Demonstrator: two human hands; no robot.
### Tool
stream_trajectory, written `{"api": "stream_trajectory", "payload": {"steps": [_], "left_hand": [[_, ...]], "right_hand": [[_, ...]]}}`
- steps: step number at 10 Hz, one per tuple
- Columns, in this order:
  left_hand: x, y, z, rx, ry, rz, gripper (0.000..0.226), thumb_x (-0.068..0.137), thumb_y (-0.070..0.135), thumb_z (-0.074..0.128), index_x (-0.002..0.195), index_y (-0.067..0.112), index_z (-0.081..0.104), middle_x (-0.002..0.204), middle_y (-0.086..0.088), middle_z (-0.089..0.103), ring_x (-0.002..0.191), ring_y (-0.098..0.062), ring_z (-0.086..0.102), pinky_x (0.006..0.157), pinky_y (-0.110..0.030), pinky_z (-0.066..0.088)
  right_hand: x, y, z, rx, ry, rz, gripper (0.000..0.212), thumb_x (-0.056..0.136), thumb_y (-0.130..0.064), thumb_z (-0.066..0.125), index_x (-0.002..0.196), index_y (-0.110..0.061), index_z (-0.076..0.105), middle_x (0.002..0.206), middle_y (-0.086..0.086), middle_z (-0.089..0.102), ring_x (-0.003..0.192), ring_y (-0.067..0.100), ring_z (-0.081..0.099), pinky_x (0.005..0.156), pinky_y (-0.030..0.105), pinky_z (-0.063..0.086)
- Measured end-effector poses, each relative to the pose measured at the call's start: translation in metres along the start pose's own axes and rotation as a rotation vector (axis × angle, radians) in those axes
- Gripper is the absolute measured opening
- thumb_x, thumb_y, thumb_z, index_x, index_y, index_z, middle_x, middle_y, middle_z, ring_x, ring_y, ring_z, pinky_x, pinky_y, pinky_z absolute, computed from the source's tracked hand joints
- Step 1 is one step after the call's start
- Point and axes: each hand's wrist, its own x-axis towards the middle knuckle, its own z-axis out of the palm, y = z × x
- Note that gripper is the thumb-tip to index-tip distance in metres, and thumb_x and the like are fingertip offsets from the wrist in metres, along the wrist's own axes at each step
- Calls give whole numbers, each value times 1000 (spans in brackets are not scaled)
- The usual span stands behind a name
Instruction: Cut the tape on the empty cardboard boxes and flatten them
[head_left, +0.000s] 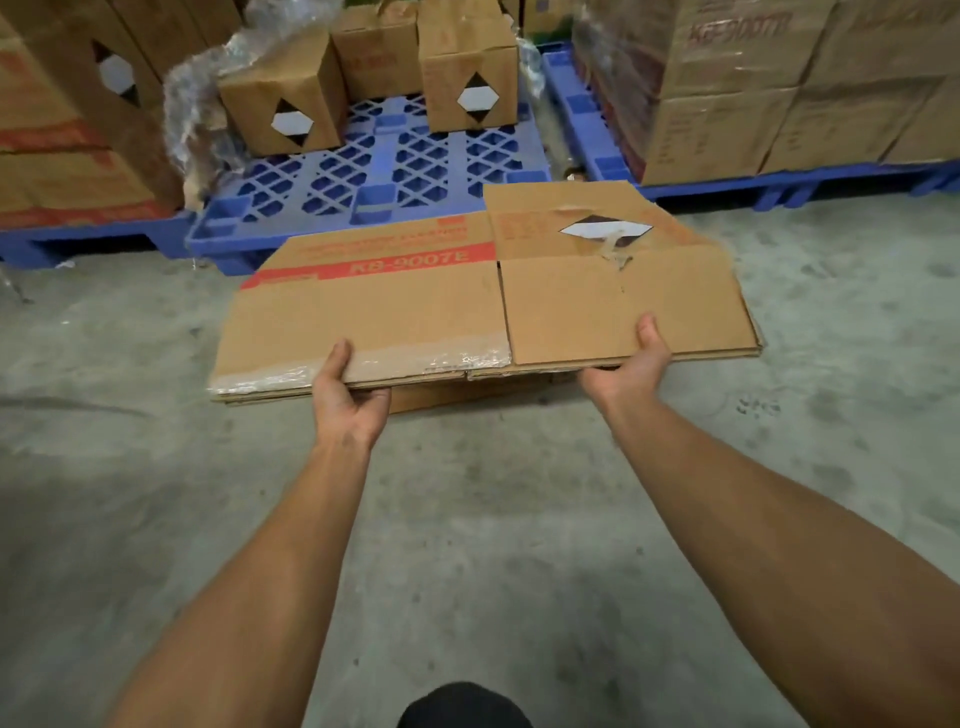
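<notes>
Head view, nearest first: a dark shoe tip (462, 706) at the bottom edge, then two bare forearms reaching out over the concrete floor (130, 493). The left hand (349, 400) grips the near edge of the flattened box (395, 312), thumb on top beside the strip of clear tape (363, 364) and fingers curled underneath. The right hand (631, 364) has the same grip on the near edge further along, thumb laid on the plain flap (613, 306), fingers hidden below.

The flattened box is held low and roughly level over the floor. More flat cardboard (441, 397) shows just under its near edge; I cannot tell whether the two touch.

It should handle as a light sheet, stiff across each panel but apt to hinge at the creases and at the slit between the flaps. A wide two-handed hold on one long edge, as here, looks right. The torn far corner and loose tape near the diamond label (605, 230) are poor places to hold.

Beyond lie blue pallets (332, 182) carrying upright boxes (283, 109) and crumpled plastic wrap (189, 114), with stacked cartons (779, 88) at the right.
</notes>
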Motion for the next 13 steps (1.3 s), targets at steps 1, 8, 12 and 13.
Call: {"api": "stream_trajectory", "payload": {"steps": [1, 8, 12, 13], "left_hand": [[42, -20, 0, 50, 37, -15, 14, 87, 16, 69, 100, 21, 70, 104, -5, 72, 100, -23, 67, 103, -44, 47], [232, -110, -32, 232, 309, -275, 18, 103, 6, 39, 119, 3, 48, 137, -16, 50, 129, -35, 46, 95, -56, 41], [221, -125, -49, 891, 390, -408, 21, 102, 16, 45, 119, 6, 52, 115, -14, 60, 100, -33, 60, 88, -49, 51], [196, -132, -38, 1085, 335, -221, 24, 99, 14, 47, 121, 5, 53, 110, -13, 58, 96, -32, 58, 93, -49, 49]], "right_hand": [[44, 0, -4, -1, 13, 0, 37, 89, -38, 66, 120, -19, 67, 112, 8, 72, 103, 31, 68, 93, 50, 53], [251, 39, -57, -589, 326, 224, 15, 89, -10, 70, 100, -15, 62, 112, 6, 65, 83, 19, 62, 74, 34, 53], [253, 47, -70, -989, 437, 171, 33, 92, -24, 65, 119, -14, 49, 131, 11, 54, 113, 30, 55, 88, 39, 49], [233, 53, -67, -1166, 342, 66, 42, 96, -16, 52, 136, -5, 43, 143, 22, 45, 117, 34, 51, 90, 39, 44]]}}
